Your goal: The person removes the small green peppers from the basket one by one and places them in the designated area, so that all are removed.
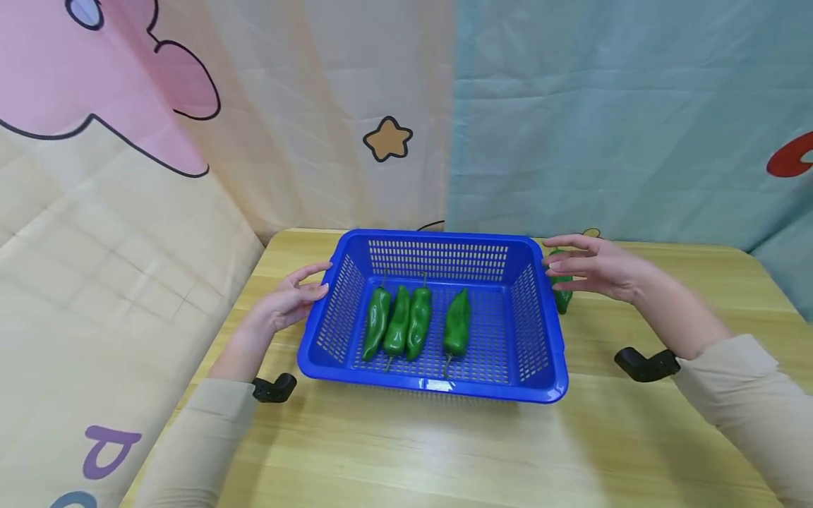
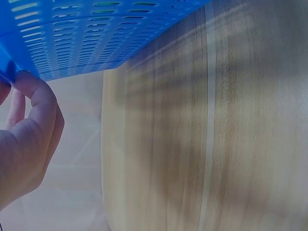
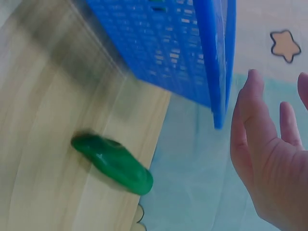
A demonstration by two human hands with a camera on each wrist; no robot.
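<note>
A blue plastic basket (image 1: 438,390) with slotted walls is in the middle of the head view. Several green peppers (image 1: 418,321) lie inside it, one of them apart from the others. My left hand (image 1: 291,300) pinches the basket's left rim between thumb and fingers; the left wrist view shows the fingertips at that edge. Just off the right rim is my right hand (image 1: 600,269), its fingers extended and holding nothing. Another green pepper (image 3: 115,163) lies on the table outside the basket, below the right hand and partly hidden by it in the head view.
The pale wooden table (image 1: 394,451) meets printed curtains (image 1: 591,127) at the back and a cloth wall (image 1: 127,268) on the left. A black wrist mount (image 1: 646,364) sticks out from the right forearm, and another (image 1: 274,388) from the left.
</note>
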